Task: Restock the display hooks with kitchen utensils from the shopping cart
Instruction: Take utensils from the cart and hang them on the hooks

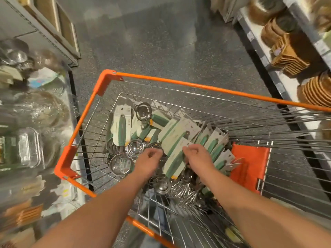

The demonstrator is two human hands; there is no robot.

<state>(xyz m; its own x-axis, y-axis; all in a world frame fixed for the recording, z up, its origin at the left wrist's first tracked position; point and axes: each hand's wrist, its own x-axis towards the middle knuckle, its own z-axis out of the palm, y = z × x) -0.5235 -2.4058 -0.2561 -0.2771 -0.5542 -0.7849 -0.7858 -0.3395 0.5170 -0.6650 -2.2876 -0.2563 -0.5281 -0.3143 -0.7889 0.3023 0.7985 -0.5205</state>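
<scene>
Speckled grey floor (161, 51) under orange-rimmed cart (197, 85)

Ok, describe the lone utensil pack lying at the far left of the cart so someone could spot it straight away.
Start at the orange-rimmed wire cart and look to its far left corner. The pack lies flat beside the left wall, a white card with a green handle running down it. Unlike the packs fanned out to the right, it lies by itself, with a shiny metal strainer just right of its top.
</scene>
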